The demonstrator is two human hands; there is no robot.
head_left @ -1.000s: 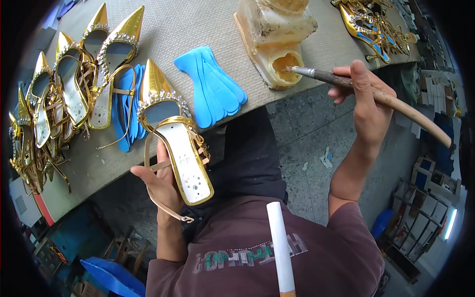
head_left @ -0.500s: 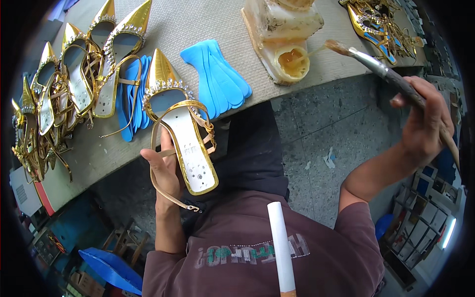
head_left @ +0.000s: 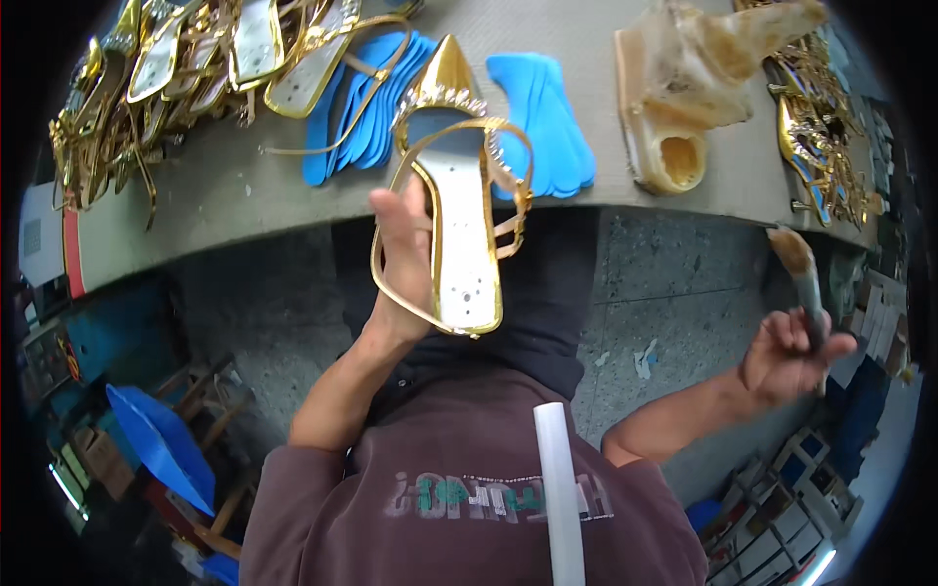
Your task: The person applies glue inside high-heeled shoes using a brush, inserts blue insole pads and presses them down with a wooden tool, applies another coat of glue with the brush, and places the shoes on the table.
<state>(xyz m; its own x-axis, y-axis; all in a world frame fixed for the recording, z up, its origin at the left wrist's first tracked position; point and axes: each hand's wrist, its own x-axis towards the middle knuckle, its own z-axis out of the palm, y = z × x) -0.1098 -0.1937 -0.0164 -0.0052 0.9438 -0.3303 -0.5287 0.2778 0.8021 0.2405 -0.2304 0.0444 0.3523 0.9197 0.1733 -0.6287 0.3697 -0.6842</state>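
My left hand (head_left: 403, 269) is closed round a gold pointed-toe sandal (head_left: 465, 249) from beneath, at the table's front edge. Clear gems trim the sandal's toe, its footbed is white with small holes, and the thin straps hang loose around it. Off to the right, away from the table, my right hand (head_left: 789, 356) grips a brush (head_left: 797, 262) by its dark handle. Brownish, matted bristles point up and away from me. Blue insoles (head_left: 369, 109) lie to the left of the sandal's toe, and another fan of blue insoles (head_left: 543, 127) lies to its right.
A glue-crusted, translucent container (head_left: 674, 107) with a round open mouth stands near the table edge. Gold sandals (head_left: 195, 63) crowd the table's left; more gold sandals (head_left: 811, 127) lie far right. A white cigarette-like stick (head_left: 560, 488) juts up before my chest. Shelving (head_left: 791, 488) stands lower right.
My right hand has drawn the brush down toward me, away from the container, and its bristles now point more upward. The view has shifted; the sandal stays in my left hand.
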